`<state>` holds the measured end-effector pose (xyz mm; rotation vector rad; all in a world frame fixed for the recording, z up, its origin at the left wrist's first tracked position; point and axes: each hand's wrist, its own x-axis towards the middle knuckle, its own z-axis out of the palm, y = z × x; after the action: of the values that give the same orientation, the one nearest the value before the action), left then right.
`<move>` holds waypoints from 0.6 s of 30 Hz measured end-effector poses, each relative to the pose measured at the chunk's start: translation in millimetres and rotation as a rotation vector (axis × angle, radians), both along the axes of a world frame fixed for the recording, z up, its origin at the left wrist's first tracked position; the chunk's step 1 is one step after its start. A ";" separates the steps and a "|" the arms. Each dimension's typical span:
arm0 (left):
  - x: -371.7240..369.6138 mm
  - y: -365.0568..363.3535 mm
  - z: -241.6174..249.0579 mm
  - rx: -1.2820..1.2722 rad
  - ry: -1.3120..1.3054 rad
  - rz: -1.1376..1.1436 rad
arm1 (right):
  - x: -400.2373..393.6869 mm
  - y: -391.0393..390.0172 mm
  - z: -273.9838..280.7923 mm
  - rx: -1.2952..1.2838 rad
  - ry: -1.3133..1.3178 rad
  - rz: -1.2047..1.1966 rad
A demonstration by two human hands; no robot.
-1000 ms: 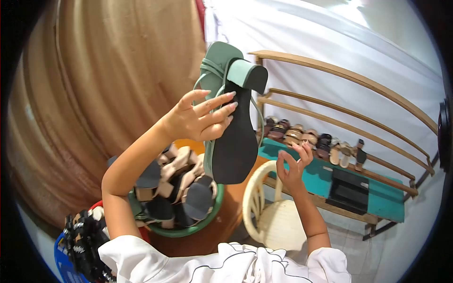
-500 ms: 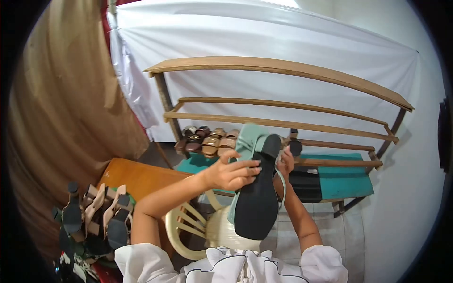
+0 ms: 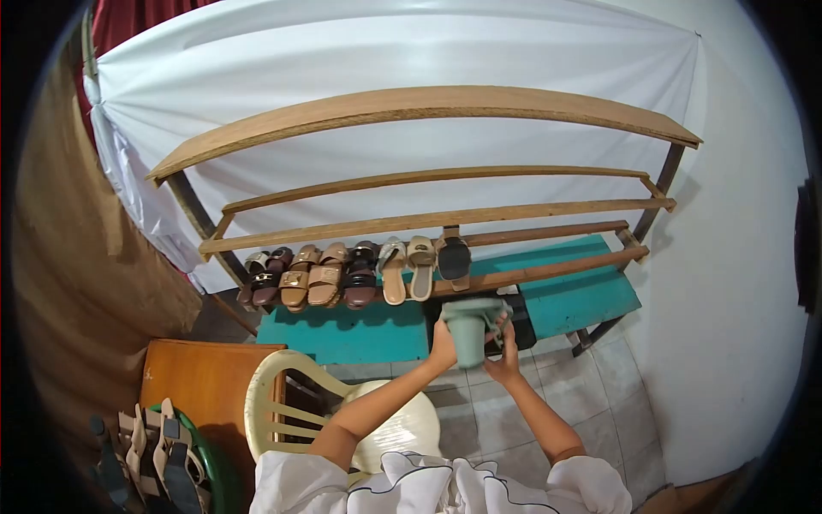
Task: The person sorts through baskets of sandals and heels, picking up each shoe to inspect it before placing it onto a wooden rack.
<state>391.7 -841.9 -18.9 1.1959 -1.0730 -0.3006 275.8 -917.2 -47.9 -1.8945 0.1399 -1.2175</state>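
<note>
A light green heeled sandal [image 3: 467,332] is held out in front of me between both hands, its block heel toward me. My left hand [image 3: 443,344] grips its left side. On its right side, by the straps, my right hand [image 3: 505,355] is closed on it. Just beyond, several sandals stand in a row on the lower rack rails, among them a pale pair [image 3: 420,267] and a dark-soled sandal [image 3: 453,257] showing its underside.
The wooden rack [image 3: 445,101] stands before a white cloth [image 3: 385,51], above a teal bench [image 3: 342,334]. A cream plastic chair [image 3: 402,433] is near my left arm. At lower left are an orange-brown table [image 3: 201,368] and a green basket [image 3: 221,471] of sandals.
The view has turned toward the rack. The green sandal has moved away from me toward the rails and tipped, so its heel rather than its black sole now faces me. Both hands still hold it.
</note>
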 end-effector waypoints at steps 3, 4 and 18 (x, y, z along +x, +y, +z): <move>1.4 -26.4 11.4 0.199 0.077 0.049 | -7.1 -20.5 -13.1 0.325 0.081 0.068; 12.7 -44.9 -18.2 0.220 0.076 0.005 | -3.9 -28.6 -18.7 0.382 0.060 0.053; 77.7 -90.8 -48.0 0.407 -0.661 0.436 | 59.2 -157.4 -54.9 0.615 0.327 -0.189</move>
<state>469.4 -932.7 -66.9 1.9335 -1.3031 0.2536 335.0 -1074.7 -102.8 -1.5317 0.7912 -0.8373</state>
